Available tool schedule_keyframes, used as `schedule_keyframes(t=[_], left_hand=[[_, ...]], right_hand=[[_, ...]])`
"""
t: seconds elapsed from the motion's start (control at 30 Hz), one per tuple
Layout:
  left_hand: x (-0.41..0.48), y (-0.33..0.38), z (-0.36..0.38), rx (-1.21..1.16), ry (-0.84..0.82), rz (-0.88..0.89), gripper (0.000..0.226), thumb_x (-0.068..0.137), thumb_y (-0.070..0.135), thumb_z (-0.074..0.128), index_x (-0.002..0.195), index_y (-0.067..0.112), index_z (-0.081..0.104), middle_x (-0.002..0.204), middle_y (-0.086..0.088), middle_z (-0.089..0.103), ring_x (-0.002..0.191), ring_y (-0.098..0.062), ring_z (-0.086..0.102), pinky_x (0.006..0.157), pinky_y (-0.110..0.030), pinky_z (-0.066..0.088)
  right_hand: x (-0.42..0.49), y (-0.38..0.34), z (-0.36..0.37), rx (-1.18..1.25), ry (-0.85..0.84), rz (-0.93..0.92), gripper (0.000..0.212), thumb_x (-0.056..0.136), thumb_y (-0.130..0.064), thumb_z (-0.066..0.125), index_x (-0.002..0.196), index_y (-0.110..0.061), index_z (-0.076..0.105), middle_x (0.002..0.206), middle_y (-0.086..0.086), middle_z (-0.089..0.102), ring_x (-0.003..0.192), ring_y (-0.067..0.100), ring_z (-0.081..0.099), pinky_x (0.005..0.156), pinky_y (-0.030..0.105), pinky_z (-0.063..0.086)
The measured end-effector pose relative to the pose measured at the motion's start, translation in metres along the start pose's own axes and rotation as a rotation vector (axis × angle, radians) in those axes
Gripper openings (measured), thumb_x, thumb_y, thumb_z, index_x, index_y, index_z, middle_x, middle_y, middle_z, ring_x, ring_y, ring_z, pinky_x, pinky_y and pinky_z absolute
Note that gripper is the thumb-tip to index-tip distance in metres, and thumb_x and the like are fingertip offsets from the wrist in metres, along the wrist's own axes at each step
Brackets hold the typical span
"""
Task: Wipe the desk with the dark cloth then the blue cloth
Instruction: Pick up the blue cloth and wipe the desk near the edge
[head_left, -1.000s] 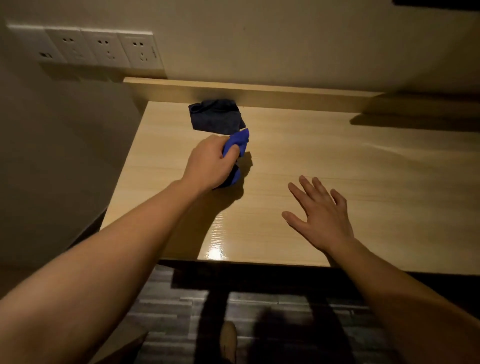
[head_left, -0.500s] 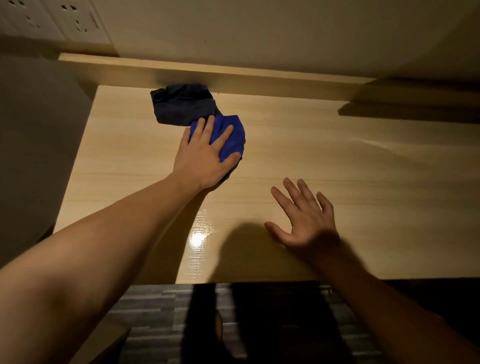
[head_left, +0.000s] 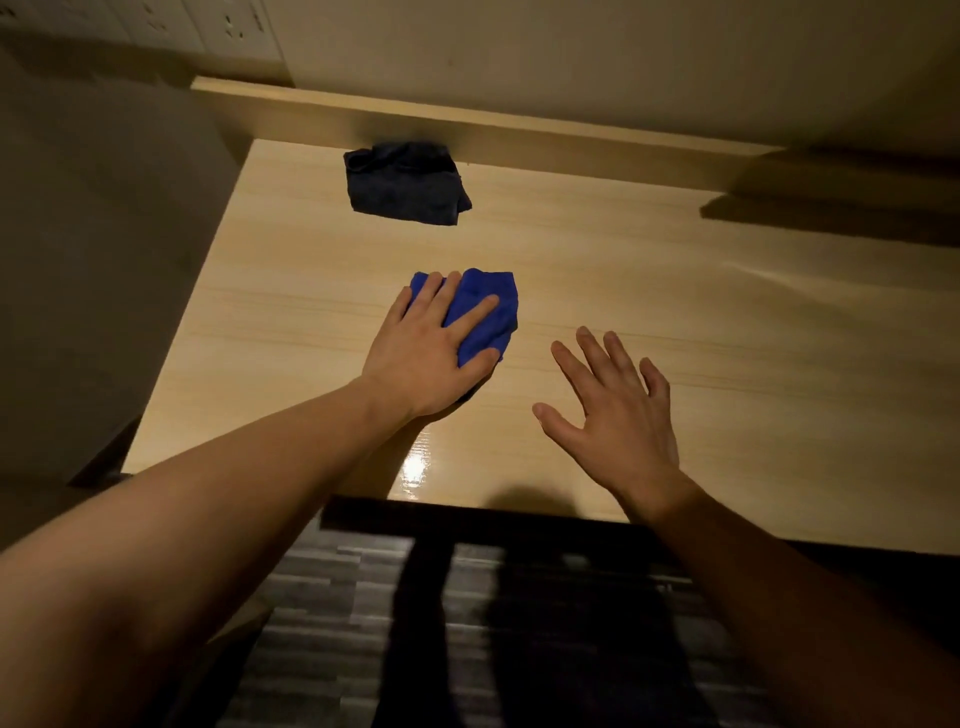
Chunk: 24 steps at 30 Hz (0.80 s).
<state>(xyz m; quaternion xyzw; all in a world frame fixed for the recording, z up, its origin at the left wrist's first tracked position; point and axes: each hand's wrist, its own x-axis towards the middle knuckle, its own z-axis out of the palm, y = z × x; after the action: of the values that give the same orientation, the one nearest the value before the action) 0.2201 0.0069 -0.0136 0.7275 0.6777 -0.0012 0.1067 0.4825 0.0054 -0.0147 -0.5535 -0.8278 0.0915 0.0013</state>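
A light wooden desk (head_left: 649, 322) fills the middle of the view. My left hand (head_left: 431, 353) lies flat on a crumpled blue cloth (head_left: 488, 312), pressing it onto the desk left of centre; the palm hides part of the cloth. A dark cloth (head_left: 405, 184) lies bunched at the back of the desk against the raised rear ledge, apart from the blue one. My right hand (head_left: 613, 421) hovers over the desk's front part with fingers spread and nothing in it.
A raised wooden ledge (head_left: 519, 124) runs along the desk's back under the wall. Wall sockets (head_left: 228, 26) sit at the upper left. A side wall (head_left: 104, 260) borders the desk's left edge. Dark striped floor (head_left: 389, 623) lies below the front edge.
My left hand has dragged the blue cloth toward me, away from the dark cloth, which stayed at the back. A second ago the cloth was clutched; now the hand is flat on it.
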Motion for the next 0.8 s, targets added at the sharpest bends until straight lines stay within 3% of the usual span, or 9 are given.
schedule_keyframes(t=[0.4, 0.5, 0.63, 0.67, 0.73, 0.8], left_hand=[[-0.097, 0.047, 0.018, -0.014, -0.019, -0.052, 0.073, 0.103, 0.067, 0.011, 0.17, 0.039, 0.005, 0.18, -0.004, 0.0, 0.166, -0.022, -0.003, 0.133, -0.043, -0.004], [-0.116, 0.059, 0.026, -0.062, 0.051, -0.056, 0.072, 0.105, 0.061, 0.021, 0.17, 0.03, 0.023, 0.178, -0.007, 0.016, 0.165, -0.026, 0.013, 0.131, -0.037, -0.003], [-0.137, 0.07, 0.04, -0.135, 0.202, -0.045, 0.061, 0.107, 0.05, 0.042, 0.157, 0.018, 0.053, 0.165, -0.012, 0.047, 0.153, -0.031, 0.043, 0.128, -0.038, 0.017], [-0.142, 0.074, 0.041, -0.169, 0.23, -0.046, 0.057, 0.107, 0.048, 0.044, 0.153, 0.018, 0.059, 0.159, -0.011, 0.055, 0.148, -0.03, 0.05, 0.125, -0.039, 0.027], [-0.144, 0.083, 0.033, -0.303, 0.27, -0.073, 0.048, 0.107, 0.045, 0.045, 0.14, 0.021, 0.069, 0.138, -0.004, 0.071, 0.123, -0.026, 0.066, 0.103, -0.035, 0.046], [-0.133, 0.088, 0.014, -0.474, 0.277, -0.128, 0.045, 0.106, 0.047, 0.043, 0.13, 0.024, 0.073, 0.119, 0.002, 0.075, 0.105, -0.021, 0.068, 0.083, -0.028, 0.044]], right_hand=[[-0.003, 0.0, 0.0, -0.001, -0.004, -0.019, 0.078, 0.095, -0.08, 0.02, 0.163, -0.043, 0.015, 0.174, -0.01, 0.005, 0.16, 0.016, -0.002, 0.124, 0.052, 0.007], [-0.003, 0.0, -0.001, -0.008, -0.004, -0.022, 0.079, 0.094, -0.081, 0.019, 0.163, -0.043, 0.016, 0.174, -0.009, 0.005, 0.161, 0.017, -0.001, 0.124, 0.052, 0.008], [-0.004, 0.001, -0.001, 0.007, -0.01, -0.027, 0.079, 0.094, -0.081, 0.019, 0.163, -0.043, 0.015, 0.174, -0.009, 0.005, 0.161, 0.017, -0.001, 0.124, 0.052, 0.007], [-0.004, 0.001, -0.001, 0.012, -0.012, -0.027, 0.079, 0.094, -0.081, 0.019, 0.164, -0.043, 0.015, 0.174, -0.009, 0.005, 0.161, 0.017, -0.002, 0.125, 0.052, 0.007], [-0.003, 0.001, -0.001, 0.019, -0.025, -0.028, 0.079, 0.094, -0.081, 0.019, 0.164, -0.043, 0.014, 0.174, -0.01, 0.004, 0.16, 0.016, -0.004, 0.125, 0.052, 0.006], [-0.003, 0.001, -0.003, 0.025, -0.03, -0.029, 0.079, 0.094, -0.081, 0.018, 0.164, -0.044, 0.013, 0.174, -0.011, 0.002, 0.16, 0.015, -0.005, 0.125, 0.051, 0.004]])
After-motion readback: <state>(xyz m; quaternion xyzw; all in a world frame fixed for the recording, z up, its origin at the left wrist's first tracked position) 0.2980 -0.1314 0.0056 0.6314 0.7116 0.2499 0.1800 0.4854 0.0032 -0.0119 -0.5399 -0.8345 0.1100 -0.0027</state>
